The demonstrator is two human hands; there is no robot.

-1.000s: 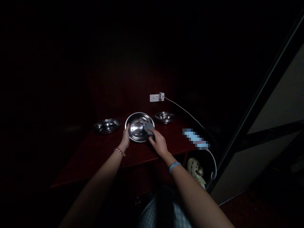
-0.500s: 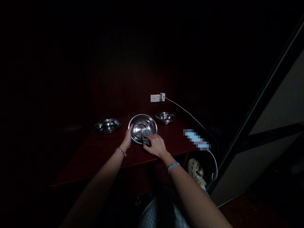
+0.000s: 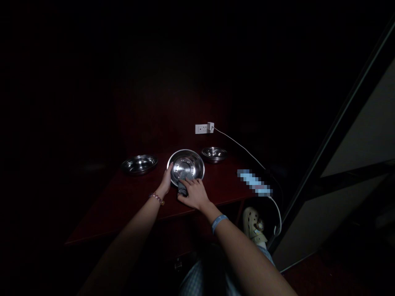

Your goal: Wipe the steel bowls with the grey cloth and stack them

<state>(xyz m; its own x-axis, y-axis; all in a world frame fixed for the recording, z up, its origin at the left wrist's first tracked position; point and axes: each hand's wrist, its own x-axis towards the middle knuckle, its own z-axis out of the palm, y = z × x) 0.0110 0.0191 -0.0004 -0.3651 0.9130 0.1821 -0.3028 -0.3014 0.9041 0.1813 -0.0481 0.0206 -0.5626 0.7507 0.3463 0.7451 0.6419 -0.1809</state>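
A shiny steel bowl (image 3: 187,161) is tilted toward me above the dark red table. My left hand (image 3: 166,180) grips its left rim, thumb on the inner edge and the other fingers hidden behind it. In my right hand (image 3: 195,194) is a grey cloth (image 3: 182,188), pressed against the bowl's lower inside and over its near rim. Another steel bowl (image 3: 140,164) rests on the table to the left. Behind the held bowl, to the right, stand several nested steel bowls (image 3: 214,154).
The red table (image 3: 123,205) has its front edge before me. A wall socket (image 3: 202,129) holds a white charger (image 3: 210,126), whose cable runs to a blurred-out phone-like object (image 3: 254,182) at right. Below is a foot in a pale clog (image 3: 251,222); a panel (image 3: 354,172) leans at far right.
My right hand and the cloth have slid left and slightly down along the bowl's near inside. My left hand keeps its grip on the bowl in nearly the same spot.
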